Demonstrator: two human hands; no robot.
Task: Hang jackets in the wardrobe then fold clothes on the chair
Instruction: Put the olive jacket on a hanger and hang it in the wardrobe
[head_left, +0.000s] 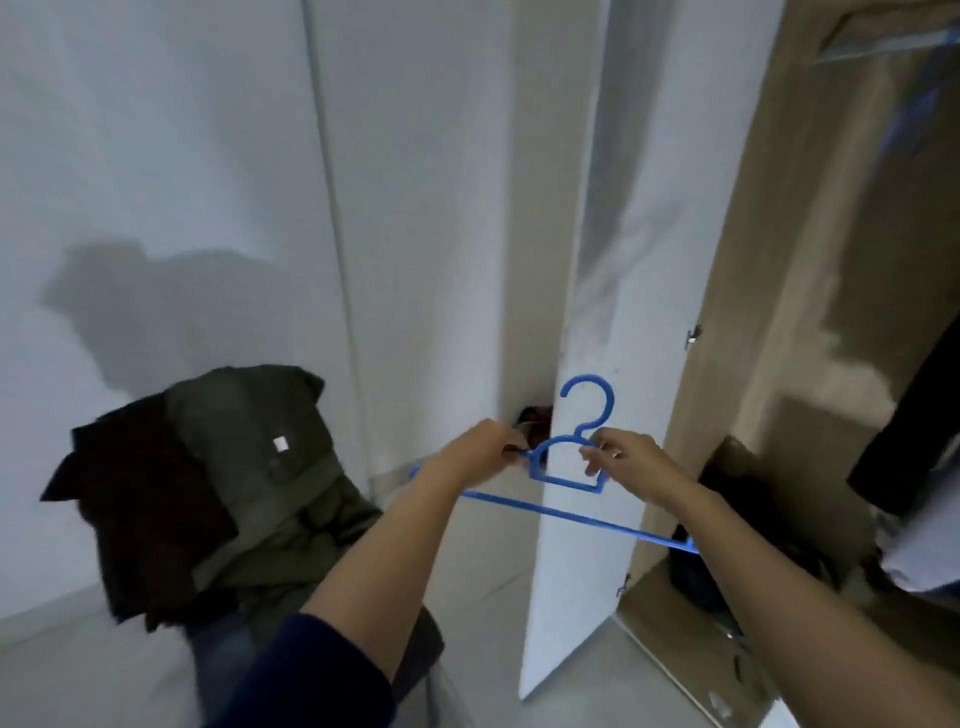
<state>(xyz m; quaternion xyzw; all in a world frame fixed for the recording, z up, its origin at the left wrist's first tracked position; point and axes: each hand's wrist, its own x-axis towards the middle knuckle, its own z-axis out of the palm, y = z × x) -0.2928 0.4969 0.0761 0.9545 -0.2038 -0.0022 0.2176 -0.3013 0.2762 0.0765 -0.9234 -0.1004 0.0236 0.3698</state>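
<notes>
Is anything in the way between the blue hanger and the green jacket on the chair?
Nothing visible is. The left hand and right hand hold the blue hanger in open air; the green jacket lies on top, uncovered.

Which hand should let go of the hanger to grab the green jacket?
Probably left: the left hand is nearer the green jacket; the right hand, by the wardrobe, also holds the blue hanger.
</notes>
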